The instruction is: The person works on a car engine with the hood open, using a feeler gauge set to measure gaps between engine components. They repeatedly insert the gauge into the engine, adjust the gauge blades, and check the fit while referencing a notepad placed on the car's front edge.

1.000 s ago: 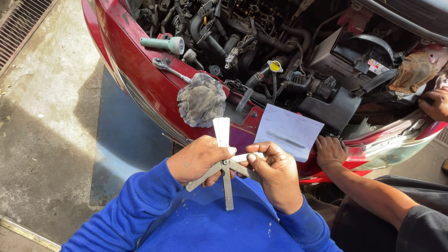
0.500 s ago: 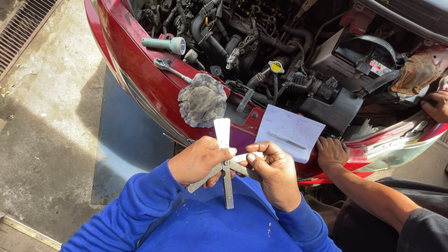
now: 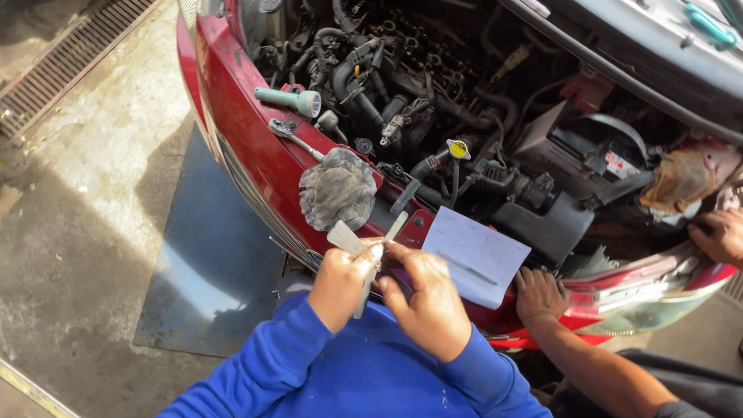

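My left hand (image 3: pixel 342 285) and my right hand (image 3: pixel 424 300) both grip a fanned set of thin metal feeler blades (image 3: pixel 364 255) in front of my chest, blue sleeves below. One pale blade (image 3: pixel 343 236) points up-left, another (image 3: pixel 395 227) up-right, a third hangs down between my hands. The blades sit just before the red front edge of an open car engine bay (image 3: pixel 255 116).
A grey rag (image 3: pixel 337 190), a ratchet wrench (image 3: pixel 292 138) and a green torch (image 3: pixel 290 100) lie on the car's front panel. A white paper sheet (image 3: pixel 476 255) rests beside another person's hand (image 3: pixel 539 296); a second hand of theirs (image 3: pixel 720 236) is at the right. A drain grate (image 3: pixel 62 66) lies left.
The blades have swung: the pale one that stood upright now leans up-left and the long one no longer hangs straight down. My hands have closed in on the set.
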